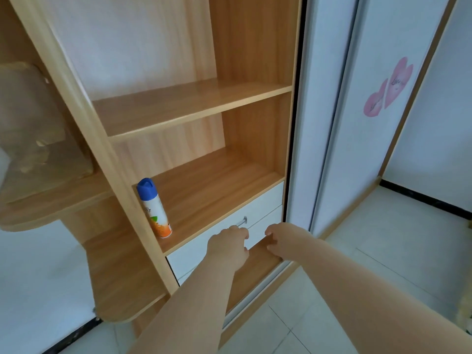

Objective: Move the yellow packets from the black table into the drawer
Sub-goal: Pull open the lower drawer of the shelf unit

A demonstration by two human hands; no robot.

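Observation:
Two white drawers sit at the bottom of the wooden wardrobe, and both look closed. My left hand (228,245) reaches to the upper drawer (263,200), its fingers curled round the metal handle (244,221). My right hand (283,240) is just to its right, fingers curled against the front of the lower drawer (268,221). I cannot see whether the right hand holds anything. No yellow packets and no black table are in view.
A spray can (154,208) with a blue cap stands on the shelf right above the drawers, at its left end. A white sliding door (319,111) flanks the drawers on the right. Brown paper bags (33,118) fill the left compartment. Pale floor tiles (332,290) lie below.

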